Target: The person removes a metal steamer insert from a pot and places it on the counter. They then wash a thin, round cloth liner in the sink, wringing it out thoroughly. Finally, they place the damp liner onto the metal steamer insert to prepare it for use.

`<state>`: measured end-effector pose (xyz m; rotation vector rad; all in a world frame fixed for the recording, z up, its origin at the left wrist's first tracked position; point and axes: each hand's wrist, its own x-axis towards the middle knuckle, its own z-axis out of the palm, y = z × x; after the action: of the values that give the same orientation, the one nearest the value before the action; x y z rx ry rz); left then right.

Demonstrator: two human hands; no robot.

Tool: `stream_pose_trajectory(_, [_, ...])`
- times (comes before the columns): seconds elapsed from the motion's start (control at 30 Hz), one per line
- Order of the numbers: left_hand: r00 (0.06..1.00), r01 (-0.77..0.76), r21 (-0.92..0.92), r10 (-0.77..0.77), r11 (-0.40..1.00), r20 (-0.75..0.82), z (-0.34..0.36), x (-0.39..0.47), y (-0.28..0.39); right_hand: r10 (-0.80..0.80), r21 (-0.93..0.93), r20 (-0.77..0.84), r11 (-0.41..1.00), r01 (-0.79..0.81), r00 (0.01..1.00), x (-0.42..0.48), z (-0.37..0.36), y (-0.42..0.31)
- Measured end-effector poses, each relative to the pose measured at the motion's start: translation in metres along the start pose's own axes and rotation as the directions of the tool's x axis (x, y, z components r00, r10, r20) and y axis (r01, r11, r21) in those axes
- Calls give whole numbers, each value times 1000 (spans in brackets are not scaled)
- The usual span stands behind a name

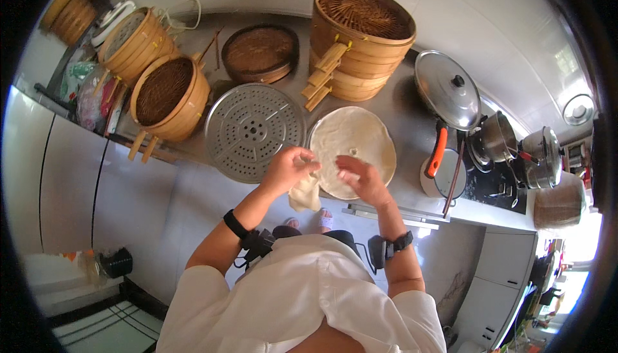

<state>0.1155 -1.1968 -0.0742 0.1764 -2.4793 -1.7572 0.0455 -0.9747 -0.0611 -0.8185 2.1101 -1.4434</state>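
My left hand [288, 169] pinches a limp, cream-coloured piece [305, 194] that hangs down from the fingers past the counter's front edge. Whether it is cloth or dough, I cannot tell. My right hand [363, 179] is above the near part of a round tray, fingers apart and holding nothing I can see. A pale, wrinkled round sheet [355, 133] covers most of that tray, with a small raised spot near its middle. Left of it lies a round perforated metal steamer plate [253, 133], close to my left hand.
Stacked bamboo steamers [359, 68] stand behind the sheet, with another bamboo steamer [169, 97] at the left. A round dark-rimmed steamer tray [260, 53] lies at the back. Rightward are a pan lid [448, 92], an orange handle [438, 152], a white pot [446, 174] and the hob [492, 188].
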Motion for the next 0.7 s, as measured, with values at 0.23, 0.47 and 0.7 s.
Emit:
stream_pose_trajectory(0.23, [988,155,-524,-142,837,64,-61,-38,54,-17,11,75,1000,16,997,13,62,-70])
stream_pose_trajectory(0.47, [993,107,-54,-109,993,-47,-106,-71,47,-291,-48,-39,956,289,956,18,57,-100])
stream_pose_trajectory(0.7, [970,-201,-253,156,946,-187,-122,-78,55,-175,-15,71,984,176,982,8,48,-117])
